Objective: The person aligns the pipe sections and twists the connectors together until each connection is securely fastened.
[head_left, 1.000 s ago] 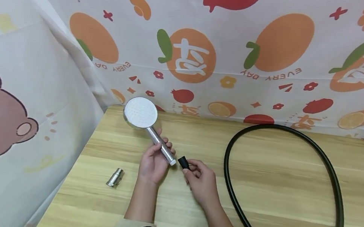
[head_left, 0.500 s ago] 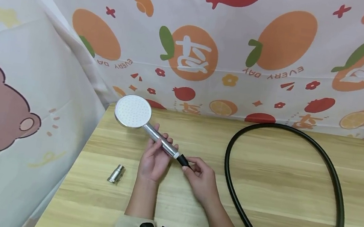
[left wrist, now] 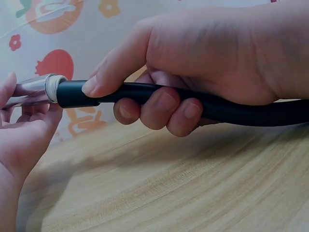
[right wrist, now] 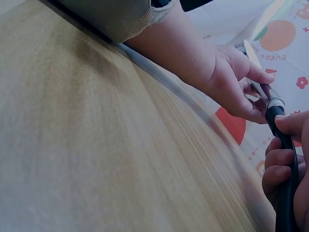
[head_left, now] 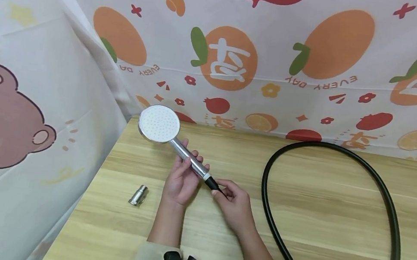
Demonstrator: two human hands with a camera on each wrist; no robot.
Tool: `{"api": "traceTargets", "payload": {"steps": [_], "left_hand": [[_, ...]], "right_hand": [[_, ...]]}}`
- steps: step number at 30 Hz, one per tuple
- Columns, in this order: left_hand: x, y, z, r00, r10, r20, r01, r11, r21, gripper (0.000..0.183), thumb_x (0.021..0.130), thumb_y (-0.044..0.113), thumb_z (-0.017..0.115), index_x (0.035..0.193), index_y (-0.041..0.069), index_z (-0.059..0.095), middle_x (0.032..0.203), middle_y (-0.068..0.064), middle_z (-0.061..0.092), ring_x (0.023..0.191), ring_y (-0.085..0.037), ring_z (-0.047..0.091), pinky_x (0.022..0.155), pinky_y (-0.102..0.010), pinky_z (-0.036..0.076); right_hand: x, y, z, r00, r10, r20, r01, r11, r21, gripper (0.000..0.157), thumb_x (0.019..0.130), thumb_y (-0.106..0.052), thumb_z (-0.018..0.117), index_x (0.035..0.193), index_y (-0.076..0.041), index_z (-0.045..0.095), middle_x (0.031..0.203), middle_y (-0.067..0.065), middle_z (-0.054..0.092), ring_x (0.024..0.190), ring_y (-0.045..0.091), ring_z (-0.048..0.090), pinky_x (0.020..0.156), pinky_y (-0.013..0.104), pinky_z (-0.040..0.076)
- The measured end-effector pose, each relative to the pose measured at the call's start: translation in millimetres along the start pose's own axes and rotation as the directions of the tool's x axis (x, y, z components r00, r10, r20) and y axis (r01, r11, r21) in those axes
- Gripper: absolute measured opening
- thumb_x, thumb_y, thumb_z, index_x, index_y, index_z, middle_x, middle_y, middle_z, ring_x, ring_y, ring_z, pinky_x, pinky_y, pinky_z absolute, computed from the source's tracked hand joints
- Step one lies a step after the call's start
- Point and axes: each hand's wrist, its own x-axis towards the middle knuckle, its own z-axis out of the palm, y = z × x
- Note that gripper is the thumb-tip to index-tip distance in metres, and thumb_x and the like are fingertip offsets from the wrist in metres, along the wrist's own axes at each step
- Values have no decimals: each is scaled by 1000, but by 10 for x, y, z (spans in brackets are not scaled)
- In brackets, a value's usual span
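Gripping round chrome-and-white shower head [head_left: 159, 124] by handle [head_left: 196, 165], my left hand [head_left: 181, 184]; right hand [head_left: 236, 203] grips black flexible hose [left wrist: 234, 112], collar [left wrist: 77, 94] touching shower head's threaded end [left wrist: 52, 89]. Tilted collar could cross-thread, jam.

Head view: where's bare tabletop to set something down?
The widest patch lies within the curve of the black hose. Smaller ones: the far strip between hose and shower head, and below the metal fitting in frame. It's crowded mid-table, where the left grip holds the shower head and the right grip the hose's end.
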Motion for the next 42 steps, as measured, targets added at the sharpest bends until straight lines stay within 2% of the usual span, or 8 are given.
{"api": "traceTargets", "payload": {"steps": [6,14,18,23,29,32,39,42], "left_hand": [[-11,2,-39,1000,1,-14,-1,1000,22,52,106,2,23,150,28,29,111,-2,53,104,-17,54,97,-37,49],[9,10,-23,999,-9,-45,13,996,91,56,105,1,29,153,29,25,110,-1,50,102,-16,52,96,-36,49],[-14,15,-15,997,-22,-70,30,993,110,59,104,-1,29,155,26,19,107,-1,50,99,-16,52,92,-35,50],[1,-25,-5,995,-53,-82,63,990,123,61,104,-2,26,157,24,13,107,-1,49,100,-16,52,93,-35,50],[11,-16,-29,996,-19,-91,31,990,134,57,104,-1,32,154,24,23,107,-1,47,99,-15,51,90,-33,50],[3,-16,-33,996,-20,-91,32,990,140,59,103,-1,35,155,22,20,107,-1,46,98,-15,51,89,-32,50],[28,-23,-8,995,-24,-100,44,979,200,69,101,-3,40,158,20,9,109,0,46,99,-14,49,90,-31,50],[49,-12,-20,996,-13,-93,33,977,212,69,100,-4,42,158,20,13,109,1,48,100,-14,50,90,-31,51]], "right_hand": [[-9,28,10,1000,-21,1,21,1000,-1,22,87,-15,75,108,-21,74,66,2,59,54,9,47,48,19,37],[10,7,20,999,-46,-9,46,999,2,22,87,-15,75,109,-17,75,66,3,58,55,9,47,48,19,37],[-6,14,36,1000,-12,3,12,1000,5,23,87,-17,76,109,-15,75,69,4,61,57,9,50,50,19,41],[-48,30,14,999,29,-22,-29,999,25,23,85,-18,78,108,-16,75,74,7,63,59,11,54,49,20,44],[-4,67,39,1000,0,14,0,1000,24,33,80,-14,82,111,-15,72,78,7,67,61,11,62,52,20,49],[-4,80,47,1000,1,28,-1,1000,-1,36,78,-13,83,110,-14,68,75,4,68,59,11,62,52,20,48],[-12,46,47,1000,11,3,-11,1000,-28,31,79,-12,82,103,-11,62,71,2,68,59,11,59,54,20,44],[6,43,58,1000,13,-1,-14,999,-37,29,81,-13,81,103,-11,63,72,2,69,59,11,60,54,20,44]]}}
